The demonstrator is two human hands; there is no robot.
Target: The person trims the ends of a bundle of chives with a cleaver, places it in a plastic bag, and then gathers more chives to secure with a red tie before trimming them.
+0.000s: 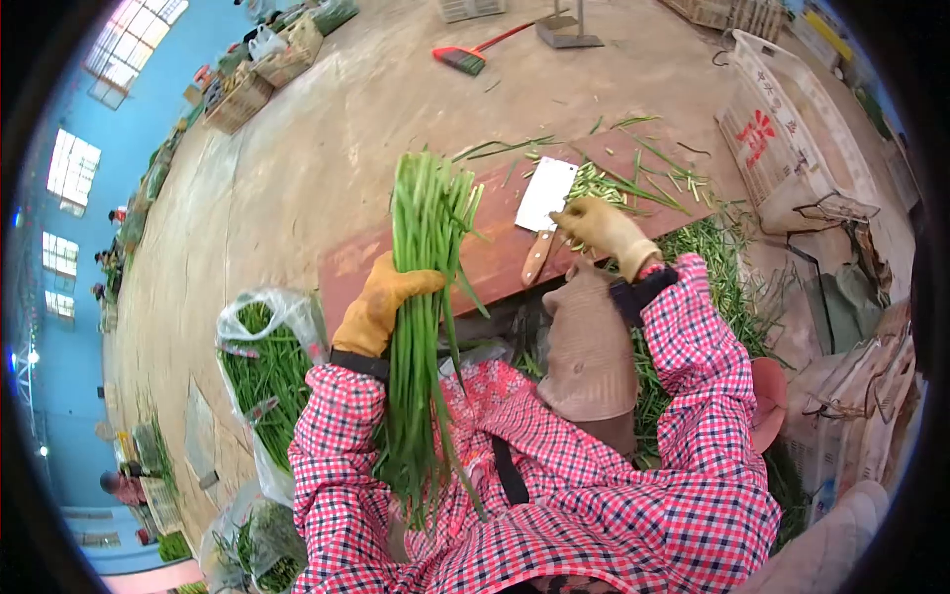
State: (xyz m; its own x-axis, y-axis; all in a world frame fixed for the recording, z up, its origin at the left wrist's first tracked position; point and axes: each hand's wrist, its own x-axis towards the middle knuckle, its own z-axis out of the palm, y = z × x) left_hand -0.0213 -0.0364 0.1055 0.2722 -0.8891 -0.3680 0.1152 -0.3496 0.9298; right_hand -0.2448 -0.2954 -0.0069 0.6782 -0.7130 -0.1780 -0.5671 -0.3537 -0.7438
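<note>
My left hand (384, 302), in an orange-yellow glove, is wrapped round a thick bunch of green chives (421, 223), cut ends up and leaf tips hanging over my lap. My right hand (604, 230), in a tan glove, is over the board with its fingers curled together beside the cleaver; anything between them is hidden. The cleaver (546, 195) lies on the reddish board (371, 257), its wooden handle pointing towards me. Short cut stem ends (599, 186) and loose stalks lie just beyond my right hand.
A plastic bag of chives (265, 366) stands left of the board. Green trimmings (708, 257) are heaped at the right. Beyond them stands a white crate (792, 139). A red broom (465, 59) and a dustpan (569, 32) are on the floor ahead.
</note>
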